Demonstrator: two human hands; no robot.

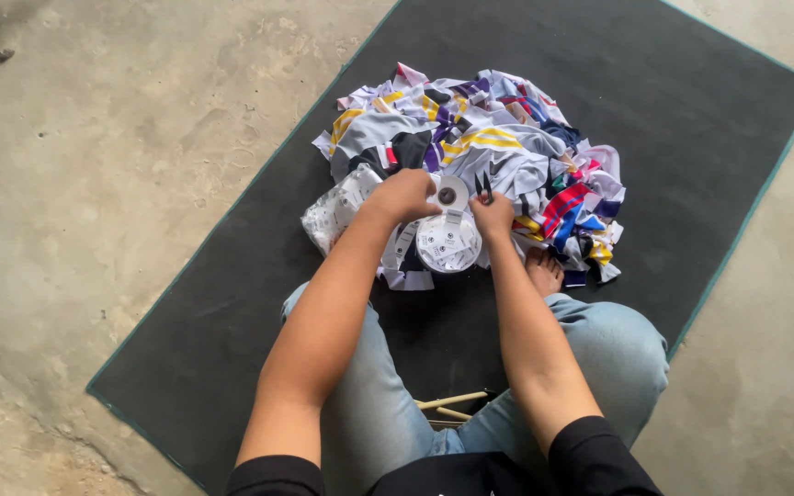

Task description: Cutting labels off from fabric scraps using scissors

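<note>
A heap of coloured and white cloth pieces (498, 156) lies on a dark mat (691, 119) in front of me. My left hand (403, 196) grips a white garment piece with round printed labels (448, 241) at the near edge of the heap. My right hand (492, 214) holds a small pair of black snips (483, 186), blades pointing up and away, right next to the label. Both forearms reach forward over my knees in blue jeans.
The mat sits on a bare concrete floor (94, 184). A clear plastic bag of printed white pieces (337, 209) lies at the heap's left. My bare foot (544, 271) rests by the heap. Thin wooden sticks (452, 404) show between my legs.
</note>
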